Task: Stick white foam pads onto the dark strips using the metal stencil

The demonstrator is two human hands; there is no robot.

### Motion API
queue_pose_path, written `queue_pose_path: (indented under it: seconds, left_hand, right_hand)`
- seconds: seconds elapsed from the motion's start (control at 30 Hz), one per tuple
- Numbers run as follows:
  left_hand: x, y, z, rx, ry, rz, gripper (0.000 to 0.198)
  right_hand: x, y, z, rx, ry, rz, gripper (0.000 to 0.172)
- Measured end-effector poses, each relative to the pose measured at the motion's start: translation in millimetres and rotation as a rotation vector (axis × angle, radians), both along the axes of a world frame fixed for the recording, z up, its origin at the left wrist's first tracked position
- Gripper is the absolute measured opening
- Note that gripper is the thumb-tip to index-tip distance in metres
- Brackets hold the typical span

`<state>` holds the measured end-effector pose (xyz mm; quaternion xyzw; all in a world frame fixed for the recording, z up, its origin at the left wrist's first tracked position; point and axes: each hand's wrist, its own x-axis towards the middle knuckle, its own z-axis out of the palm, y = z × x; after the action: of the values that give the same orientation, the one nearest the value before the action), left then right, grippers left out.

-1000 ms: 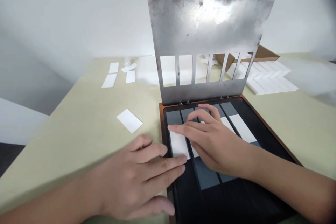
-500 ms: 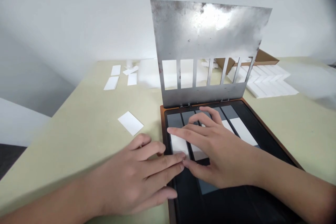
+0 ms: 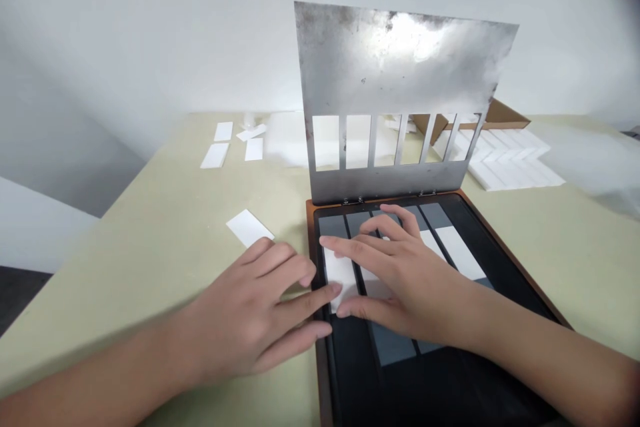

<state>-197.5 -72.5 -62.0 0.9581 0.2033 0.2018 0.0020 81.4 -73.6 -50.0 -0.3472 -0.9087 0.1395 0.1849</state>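
My left hand (image 3: 245, 313) lies at the tray's near left corner, its index fingertip on a white rectangular card (image 3: 339, 271) and its other fingers curled just off the loose white card (image 3: 249, 227) on the tabletop. My right hand (image 3: 405, 273) rests spread over the black tray (image 3: 515, 258), which has a brown wooden rim. Its fingers lie across grey strips (image 3: 391, 345) and partly cover a narrow white card. Another white card (image 3: 459, 252) lies uncovered to the right. A scratched metal stencil plate (image 3: 395, 67) with several slots stands hinged at the tray's far edge.
Several white cards (image 3: 215, 155) lie at the far left of the pale green tabletop (image 3: 150, 293). Rows of white cards (image 3: 505, 160) sit behind the plate to the right, beside a cardboard box (image 3: 505, 117). The table's edge runs along the left.
My left hand has drawn back and its fingers have curled, coming closer to the loose card. My right hand has shifted only slightly on the tray.
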Motion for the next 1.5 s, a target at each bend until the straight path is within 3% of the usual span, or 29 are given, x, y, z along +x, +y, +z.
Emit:
queue_pose_path:
  seconds: [0.3, 0.47, 0.57, 0.7, 0.87, 1.07, 1.3, 1.4, 1.5]
  left_hand:
    - [-2, 7, -3.6, -0.01, 0.017, 0.02, 0.038]
    - [-3, 8, -4.1, -0.009, 0.004, 0.01, 0.038]
    - [-4, 6, 2.0, 0.001, -0.123, -0.109, 0.026]
    - [1, 1, 14.8, 0.007, -0.142, -0.279, 0.031]
    - [8, 2, 17.3, -0.067, 0.008, -0.236, 0.041]
    - [6, 2, 13.1, -0.135, -0.015, -0.168, 0.044]
    - [6, -3, 14.7, -0.194, -0.017, -0.152, 0.047]
    - [7, -3, 15.5, -0.181, -0.011, -0.145, 0.046]
    - [7, -2, 14.8, -0.17, -0.008, -0.144, 0.045]
  right_hand:
    - [-3, -3, -2.0, 0.018, -0.021, -0.006, 0.067]
    - [-12, 1, -2.3, 0.075, -0.045, -0.004, 0.048]
    - [-17, 4, -3.4, 0.111, -0.047, -0.019, 0.04]
    - [-19, 6, -8.7, 0.106, -0.017, -0.039, 0.036]
    - [-18, 8, -12.4, 0.112, -0.002, -0.045, 0.037]
    - [-18, 7, 2.9, 0.0, -0.031, -0.046, 0.041]
    - [-17, 9, -4.0, 0.154, -0.229, -0.229, 0.057]
    - [-16, 9, -7.0, 0.147, -0.215, -0.211, 0.047]
    - [-15, 7, -4.0, 0.121, -0.123, -0.194, 0.026]
